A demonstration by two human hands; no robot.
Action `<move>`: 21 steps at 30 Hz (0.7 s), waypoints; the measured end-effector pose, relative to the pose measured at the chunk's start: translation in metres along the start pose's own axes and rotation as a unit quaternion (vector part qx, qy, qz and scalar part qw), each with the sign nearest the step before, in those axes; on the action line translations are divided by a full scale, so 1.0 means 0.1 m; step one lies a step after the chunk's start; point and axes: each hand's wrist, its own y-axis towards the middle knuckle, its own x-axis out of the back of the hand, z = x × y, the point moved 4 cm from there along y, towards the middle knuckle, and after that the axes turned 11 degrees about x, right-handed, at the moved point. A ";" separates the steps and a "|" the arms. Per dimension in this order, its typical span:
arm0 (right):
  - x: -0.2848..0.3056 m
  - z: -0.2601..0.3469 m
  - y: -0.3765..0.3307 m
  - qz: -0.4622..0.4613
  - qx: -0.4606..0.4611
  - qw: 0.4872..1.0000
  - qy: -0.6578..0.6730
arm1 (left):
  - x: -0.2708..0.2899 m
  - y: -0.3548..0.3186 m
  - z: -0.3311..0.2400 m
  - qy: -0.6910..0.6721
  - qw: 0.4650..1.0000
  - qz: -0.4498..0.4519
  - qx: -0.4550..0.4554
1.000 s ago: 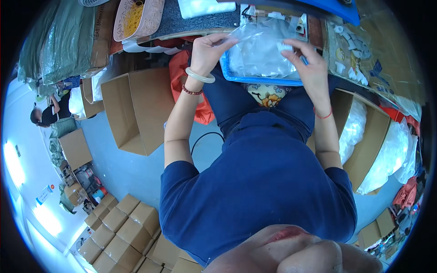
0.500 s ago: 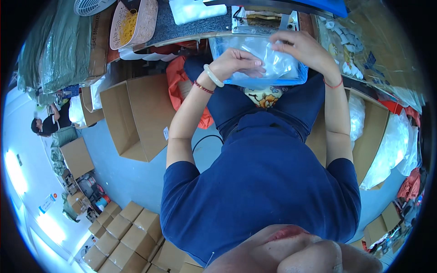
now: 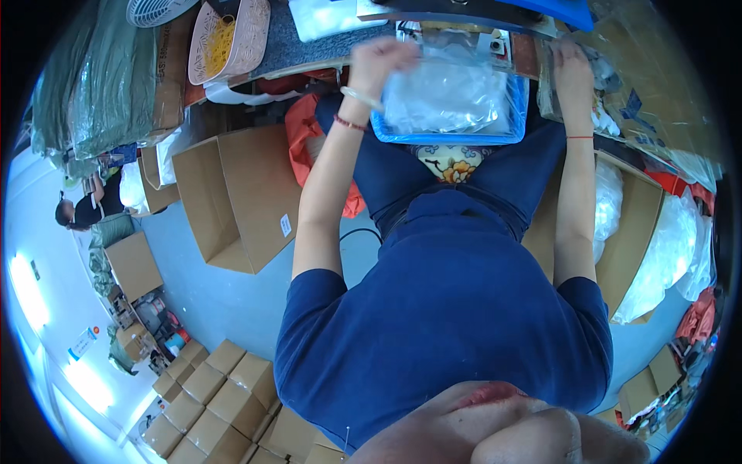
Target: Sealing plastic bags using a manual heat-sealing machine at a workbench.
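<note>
My left hand (image 3: 379,66) is raised at the table edge, left of a small metal device (image 3: 495,45). Its fingers are curled together and smeared by motion; what they pinch, if anything, I cannot make out. Below it, a blue tray (image 3: 519,133) rests on my lap, holding a pile of clear plastic bags (image 3: 456,97). My right hand (image 3: 572,73) reaches to the right, over the near edge of a cardboard box with small white and grey pieces (image 3: 607,73) in it. Its fingers bend down among the pieces, and their tips are hidden.
A pink basket of yellow rubber bands (image 3: 219,48) stands on the table at the left, beside a white packet (image 3: 332,19). An open cardboard box (image 3: 259,193) is on the floor to my left. Another box with plastic bags (image 3: 634,232) stands at my right.
My hands have parted from above the tray. The left has moved up and left toward the table edge, the right outward to the box of small pieces.
</note>
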 end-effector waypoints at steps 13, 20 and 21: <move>0.93 0.80 -0.15 -0.036 -0.078 0.949 0.305 | 0.61 -0.37 0.21 0.366 0.846 -0.244 -0.300; 0.98 1.67 0.01 -0.001 0.005 0.879 0.476 | 0.22 -0.75 -0.21 0.137 0.983 -0.086 -0.088; 1.04 1.67 0.05 -0.026 0.017 0.877 0.479 | 0.15 -0.77 -0.22 0.106 0.991 -0.059 -0.048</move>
